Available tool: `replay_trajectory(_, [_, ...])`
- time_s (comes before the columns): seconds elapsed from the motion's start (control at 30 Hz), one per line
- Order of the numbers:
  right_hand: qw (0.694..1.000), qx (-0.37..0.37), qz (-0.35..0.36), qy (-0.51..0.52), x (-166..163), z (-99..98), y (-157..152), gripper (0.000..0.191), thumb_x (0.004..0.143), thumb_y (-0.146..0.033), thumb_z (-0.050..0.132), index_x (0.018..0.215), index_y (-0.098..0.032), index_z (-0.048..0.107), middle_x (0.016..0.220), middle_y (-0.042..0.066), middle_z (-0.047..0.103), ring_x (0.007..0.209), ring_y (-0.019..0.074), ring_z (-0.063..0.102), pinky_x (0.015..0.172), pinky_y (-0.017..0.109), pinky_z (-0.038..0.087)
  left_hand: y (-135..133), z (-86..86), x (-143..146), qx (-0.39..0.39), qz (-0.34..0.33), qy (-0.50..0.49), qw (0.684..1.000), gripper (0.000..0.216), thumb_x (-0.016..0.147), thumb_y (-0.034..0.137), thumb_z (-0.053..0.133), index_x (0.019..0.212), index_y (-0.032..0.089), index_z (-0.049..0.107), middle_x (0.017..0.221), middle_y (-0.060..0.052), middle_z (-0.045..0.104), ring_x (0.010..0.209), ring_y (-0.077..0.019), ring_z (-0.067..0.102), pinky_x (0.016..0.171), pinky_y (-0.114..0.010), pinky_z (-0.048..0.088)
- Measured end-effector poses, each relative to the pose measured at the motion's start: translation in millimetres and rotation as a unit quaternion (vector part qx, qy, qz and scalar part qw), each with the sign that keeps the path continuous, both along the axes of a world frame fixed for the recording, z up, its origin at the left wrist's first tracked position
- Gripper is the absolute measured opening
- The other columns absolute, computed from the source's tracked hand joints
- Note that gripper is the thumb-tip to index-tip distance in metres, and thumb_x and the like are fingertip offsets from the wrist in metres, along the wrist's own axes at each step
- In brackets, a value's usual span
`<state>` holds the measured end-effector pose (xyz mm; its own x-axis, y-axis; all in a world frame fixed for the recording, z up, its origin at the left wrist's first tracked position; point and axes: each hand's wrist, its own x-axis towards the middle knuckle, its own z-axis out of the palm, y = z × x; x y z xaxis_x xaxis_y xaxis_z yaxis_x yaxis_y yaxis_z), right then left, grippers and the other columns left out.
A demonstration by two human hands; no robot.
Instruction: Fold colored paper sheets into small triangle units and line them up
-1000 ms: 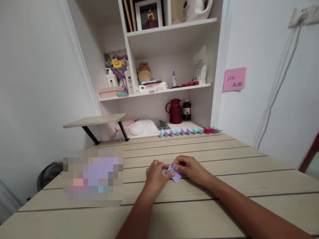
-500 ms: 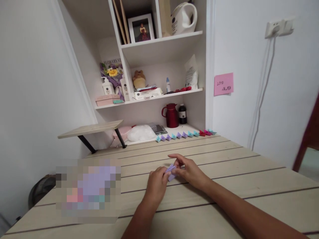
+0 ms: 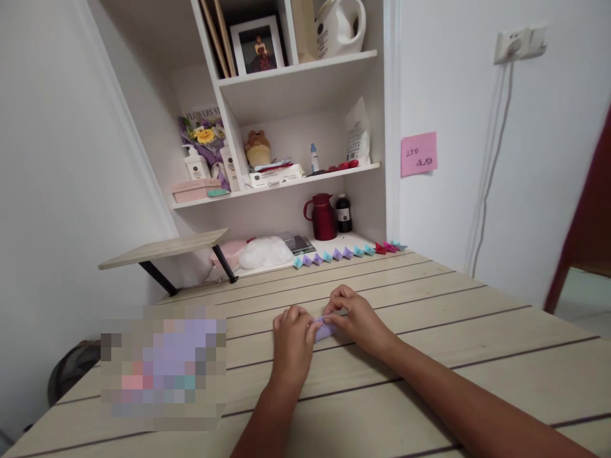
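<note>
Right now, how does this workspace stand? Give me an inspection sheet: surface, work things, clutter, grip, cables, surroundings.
Surface: wood-plank table, dark lines between planks.
Work things: purple paper, between the hands; its exact folds are partly hidden.
Clutter: row of folded paper pieces in teal, purple, red and pink along the far edge; pixelated patch at the left, contents unreadable; raised wooden stand behind it.
Grip: left hand holds the paper's left side, right hand its right side.
Cables: one cable hanging from the wall socket.
Surroundings: white shelves, red jug, pink note on the wall.
</note>
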<state>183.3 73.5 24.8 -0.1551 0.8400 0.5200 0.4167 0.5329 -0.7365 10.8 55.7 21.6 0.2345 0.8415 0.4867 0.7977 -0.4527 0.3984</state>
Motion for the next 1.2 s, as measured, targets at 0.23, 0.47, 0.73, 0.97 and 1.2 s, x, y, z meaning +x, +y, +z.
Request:
replay_trajectory(0.23, [0.962,-0.141,0.045,0.231,-3,-1.5,3,0.023,0.066,-0.037,0.073,0.064,-0.017,0.062,0.069,0.002,0.058,0.067,0.0164,0.054,0.068,0.031,0.043,7,-1.1,3,-0.068,-0.045,-0.319,0.944,0.019,0.071,0.026,0.068,0.087,0.018,0.060,0.090,-0.005,0.066,0.086,-0.0194,0.060,0.080,-0.032,0.046])
replay_trajectory(0.47, [0.930,-0.169,0.097,0.312,-6,-0.8,0,0.035,0.060,-0.047,0.080,0.064,-0.017,0.063,0.067,0.002,0.062,0.067,0.0164,0.054,0.069,0.031,0.043,6,-3.0,11,-0.184,-0.121,-0.453,0.864,0.033,0.064,0.029,0.076,0.093,0.016,0.068,0.090,-0.007,0.072,0.083,-0.0188,0.064,0.076,-0.027,0.048])
replay_trajectory(0.73, [0.877,-0.246,0.150,0.384,-9,-4.1,0,0.033,0.060,-0.043,0.082,0.061,-0.016,0.062,0.059,-0.002,0.057,0.059,0.0117,0.048,0.066,0.027,0.040,0,1.5,14,-0.200,-0.117,-0.491,0.840,0.029,0.067,0.031,0.073,0.089,0.013,0.071,0.085,-0.007,0.073,0.075,-0.0163,0.064,0.068,-0.023,0.047])
replay_trajectory(0.97, [0.848,-0.265,0.184,0.421,-14,-6.8,0,0.037,0.062,-0.046,0.079,0.056,-0.016,0.057,0.055,-0.002,0.053,0.056,0.0117,0.047,0.063,0.028,0.040,-1,-5.3,21,-0.185,-0.111,-0.477,0.852,0.027,0.072,0.030,0.068,0.093,0.013,0.069,0.089,-0.009,0.072,0.082,-0.0193,0.065,0.074,-0.027,0.048])
replay_trajectory(1.2, [0.947,-0.158,0.076,0.269,-13,-3.8,-2,0.016,0.075,-0.033,0.066,0.075,-0.017,0.062,0.070,0.000,0.059,0.063,0.0139,0.051,0.066,0.029,0.041,6,-8.1,9,-0.040,-0.014,-0.239,0.970,0.013,0.079,0.025,0.058,0.085,0.016,0.066,0.077,-0.004,0.068,0.069,-0.0172,0.059,0.065,-0.027,0.045])
